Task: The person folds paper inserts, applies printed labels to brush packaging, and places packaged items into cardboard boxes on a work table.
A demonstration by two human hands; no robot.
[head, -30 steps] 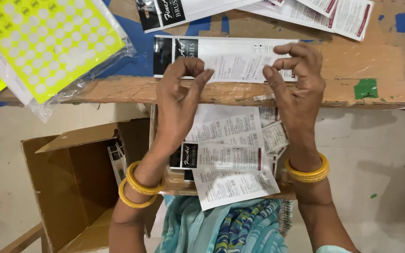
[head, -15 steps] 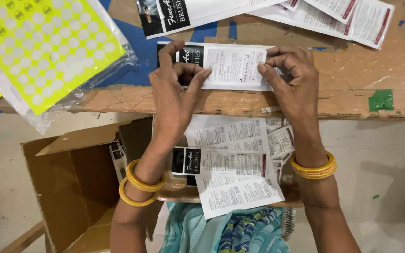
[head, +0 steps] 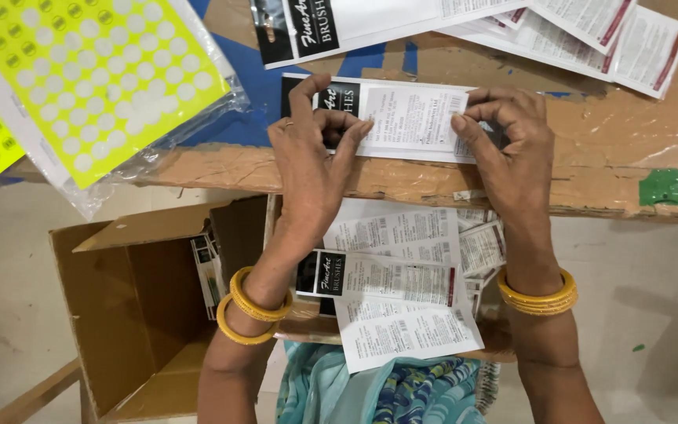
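A flat white printed paper packet with a black end panel [head: 402, 119] lies lengthwise on the worn brown cardboard-covered table [head: 606, 149], close to its near edge. The left hand [head: 311, 161] rests over the packet's black end, forefinger stretched along the top edge, thumb and remaining fingers pinched down on the paper. The right hand [head: 512, 149] covers the opposite end, fingertips curled and pressing on the packet's corner. Both hands are in contact with the packet; neither lifts it clear of the table.

Beyond the packet, further similar white packets [head: 590, 31] lie fanned across the table. To the packet's left lies a yellow sheet of round stickers in a clear plastic sleeve [head: 96, 78], overhanging the table edge. Nearer than the packet, below the table edge, a loose pile of white printed packets [head: 402, 298] sits on the person's lap. Left of that pile stands an open brown cardboard box [head: 135, 314].
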